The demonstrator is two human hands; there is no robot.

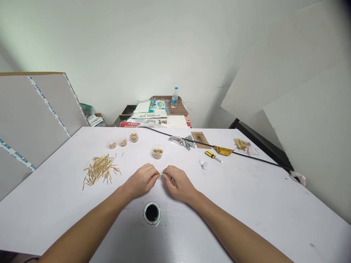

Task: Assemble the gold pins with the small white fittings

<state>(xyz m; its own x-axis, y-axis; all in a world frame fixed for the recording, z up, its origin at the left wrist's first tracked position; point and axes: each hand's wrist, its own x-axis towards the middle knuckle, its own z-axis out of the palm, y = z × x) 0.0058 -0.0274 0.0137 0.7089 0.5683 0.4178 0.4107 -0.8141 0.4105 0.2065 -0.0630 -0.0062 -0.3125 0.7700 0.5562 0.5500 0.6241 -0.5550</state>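
Note:
Both hands meet over the white table [233, 208], their fingertips pinched around a thin pale rod [161, 174]. My left hand [142, 179] grips its left end, and my right hand [178, 182] closes on the right end; only a short stretch shows between them. Just beyond the hands stands a small clear cup [157, 156] of gold-coloured pieces. A loose heap of slim gold-coloured pins [100, 168] lies left of my left hand. Nearer to me, between the forearms, is a small round pot [152, 213] with a black inside.
Three small tubs [123, 143] of gold pieces stand at the back left. Toward the right lie a yellow-black screwdriver [214, 156], a brown card [201, 140], silver packets [188, 142] and a crumpled scrap [203, 164]. A black cable [255, 157] crosses the table's back.

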